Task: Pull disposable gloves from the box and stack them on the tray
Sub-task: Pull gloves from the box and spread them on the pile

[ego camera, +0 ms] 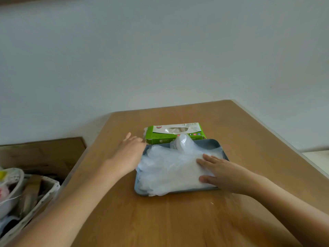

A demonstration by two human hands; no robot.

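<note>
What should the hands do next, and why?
Probably the left hand should reach to the green box and pull another glove from its top opening. It is open beside the box, while the right hand lies flat on the gloves stacked on the tray.

The wooden counter (178,220) is carrying two things, its grain running from front to back. The grey-blue tray (211,144) is sitting flat on it, long sides running left to right. The green and white box (156,138) is lying just behind the tray, close against the far rim, its oval opening facing up. A tiny white speck (211,203) is lying on the bare wood in front of the tray, below its near right corner. The counter's far corner is showing well behind the tray.
</note>
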